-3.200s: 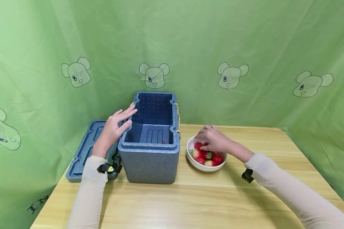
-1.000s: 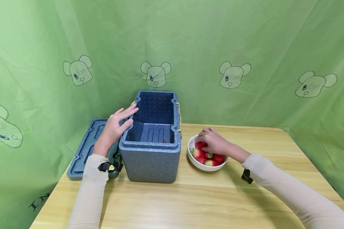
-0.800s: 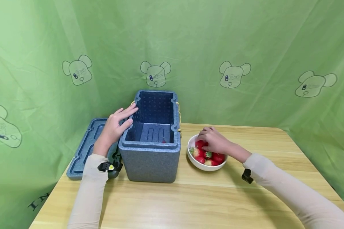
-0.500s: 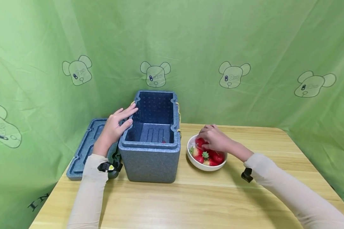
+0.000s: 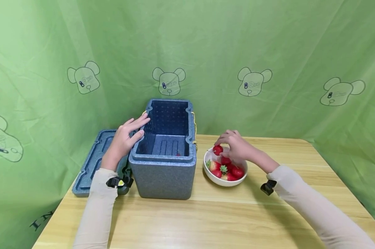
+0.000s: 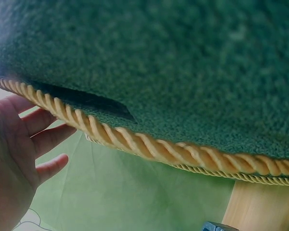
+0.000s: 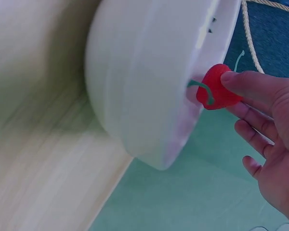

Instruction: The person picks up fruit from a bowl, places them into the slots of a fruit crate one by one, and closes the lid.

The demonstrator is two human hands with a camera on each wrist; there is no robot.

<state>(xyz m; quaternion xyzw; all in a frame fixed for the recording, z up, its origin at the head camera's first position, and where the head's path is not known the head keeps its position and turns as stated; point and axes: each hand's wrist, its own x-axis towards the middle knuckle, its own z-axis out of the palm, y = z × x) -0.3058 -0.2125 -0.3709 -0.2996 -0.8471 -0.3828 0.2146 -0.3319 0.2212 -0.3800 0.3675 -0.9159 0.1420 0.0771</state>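
Note:
My right hand (image 5: pixel 237 148) pinches a red strawberry (image 5: pixel 218 150) between thumb and fingertips, at the far left rim of a white bowl (image 5: pixel 225 183). In the right wrist view this strawberry (image 7: pixel 213 89) shows green leaf tips, with the thumb pressed on its side. Several more strawberries (image 5: pixel 216 173) lie in the bowl. My left hand (image 5: pixel 124 136) rests with spread, fairly straight fingers on the left rim of a lidless grey-blue foam box (image 5: pixel 163 179). A bit of red (image 5: pixel 178 154) shows on the box floor, mostly hidden by the front wall.
The box's lid (image 5: pixel 89 176) lies flat to its left, partly under my left forearm. Yellow rope handles (image 5: pixel 195 126) hang on the box's sides. Behind the wooden table (image 5: pixel 206 221) hangs a green cloth (image 5: pixel 212 41) with bear-head drawings.
My right hand has lifted a strawberry from among the others up to the bowl's rim. Another strawberry's green leaves have turned upward. My left hand stays on the box rim.

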